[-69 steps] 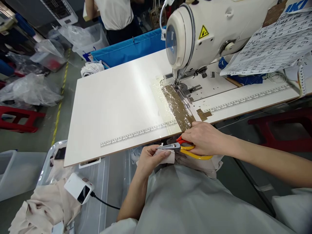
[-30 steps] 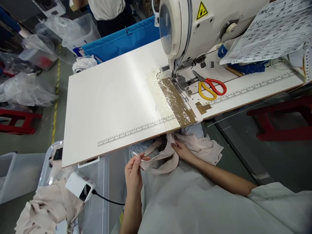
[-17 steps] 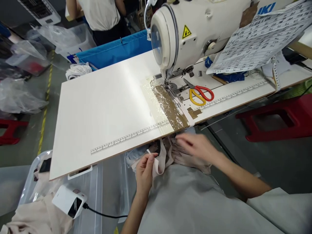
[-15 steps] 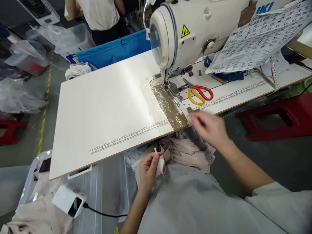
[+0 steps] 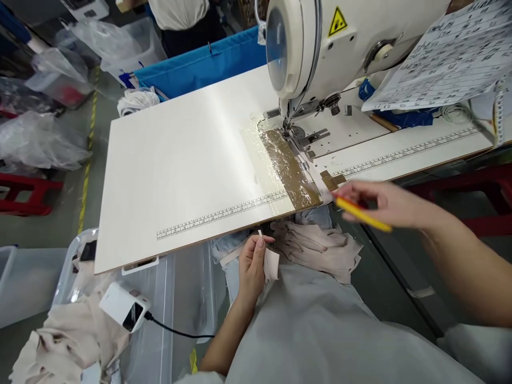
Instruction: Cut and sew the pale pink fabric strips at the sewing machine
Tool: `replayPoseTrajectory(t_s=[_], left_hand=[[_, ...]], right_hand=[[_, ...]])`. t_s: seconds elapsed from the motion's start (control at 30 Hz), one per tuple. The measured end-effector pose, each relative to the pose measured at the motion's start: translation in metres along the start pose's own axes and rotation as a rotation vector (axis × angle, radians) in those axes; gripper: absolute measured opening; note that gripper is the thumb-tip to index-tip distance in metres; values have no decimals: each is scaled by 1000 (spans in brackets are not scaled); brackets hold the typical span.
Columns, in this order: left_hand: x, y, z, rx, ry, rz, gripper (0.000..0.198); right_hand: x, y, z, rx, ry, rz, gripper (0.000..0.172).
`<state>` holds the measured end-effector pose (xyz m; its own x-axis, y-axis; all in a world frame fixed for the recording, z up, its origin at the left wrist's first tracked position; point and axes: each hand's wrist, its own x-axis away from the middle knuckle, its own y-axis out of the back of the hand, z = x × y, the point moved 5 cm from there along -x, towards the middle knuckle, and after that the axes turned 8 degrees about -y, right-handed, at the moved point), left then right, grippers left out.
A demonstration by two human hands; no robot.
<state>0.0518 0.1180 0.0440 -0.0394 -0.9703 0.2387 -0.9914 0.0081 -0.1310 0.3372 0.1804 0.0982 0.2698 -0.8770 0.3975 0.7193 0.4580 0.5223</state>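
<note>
My right hand [image 5: 384, 202] is closed around the scissors [image 5: 362, 214], whose yellow and red handles show. It is just off the table's front edge, right of the brown taped strip, and looks blurred. My left hand [image 5: 253, 264] pinches a pale pink fabric band [image 5: 272, 263] below the table edge, a narrow white end poking up above the thumb. More pale pink fabric [image 5: 320, 248] lies bunched on my lap. The sewing machine [image 5: 296, 58] stands over the table, its needle area behind the tape.
The white table [image 5: 180, 165] carries printed rulers. A paper sheet with writing [image 5: 448, 64] hangs at the right. At the lower left are a clear plastic bin [image 5: 164, 314], a white device with a black cable [image 5: 125, 308] and pink cloth. A person stands beyond the blue cloth [image 5: 204, 61].
My right hand has picked up the scissors from the table beside the machine and moved right. My left hand still pinches the fabric band. The view has shifted.
</note>
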Motion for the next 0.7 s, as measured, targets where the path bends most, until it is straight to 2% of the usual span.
replayPoseTrajectory(t_s=[0.07,0.13,0.2,0.43,0.7], left_hand=[[0,-2,2,33,29,16,41],[1,-6,3,64,62,44,41],[3,-9,3,97,81,56,41],[9,-10,4,171,60,11,38],[11,-14,10,187,84,57,38]], right_hand=[[17,-32,13,138,64,147,47],[22,-55,21,318,111,159,45],[18,-68,24,427,120,153,41],[8,-79,21,449,122,207,44],[11,-99,17,414,55,294,46]])
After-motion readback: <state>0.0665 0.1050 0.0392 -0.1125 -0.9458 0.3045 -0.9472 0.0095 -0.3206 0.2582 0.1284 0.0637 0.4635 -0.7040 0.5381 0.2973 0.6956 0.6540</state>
